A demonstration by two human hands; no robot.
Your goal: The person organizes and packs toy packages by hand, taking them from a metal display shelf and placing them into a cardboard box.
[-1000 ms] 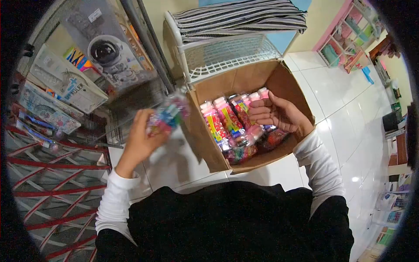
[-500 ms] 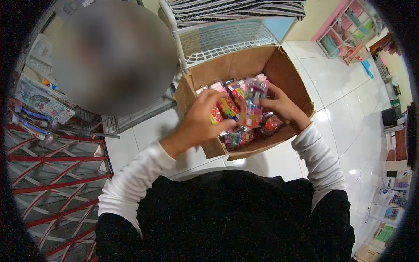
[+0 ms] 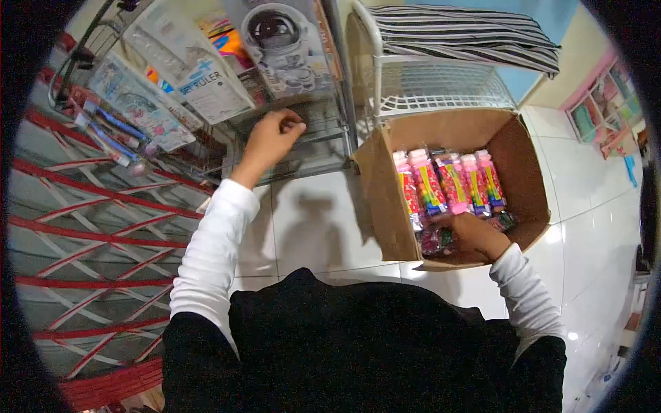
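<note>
A cardboard box (image 3: 385,206) stands on the tiled floor, holding a row of several upright packs (image 3: 451,180) in red, pink and white wrapping. Below that row, my right hand (image 3: 475,234) reaches into the box near dark, shiny packets (image 3: 434,241); its fingertips are hidden among them. My left hand (image 3: 277,134) is raised to the left of the box, in front of a glass case, its fingers curled together; whatever may be between them is too small to make out.
A white rack (image 3: 447,82) with striped cloth (image 3: 468,34) stands behind the box. Packaged stationery (image 3: 200,76) fills the upper left, above a red folding gate (image 3: 103,227). A pink-framed shelf (image 3: 599,103) is at the upper right.
My left hand has left the box and moved left. My right hand has gone down into the box, and the clear pack it held is no longer seen there. The view has shifted left.
</note>
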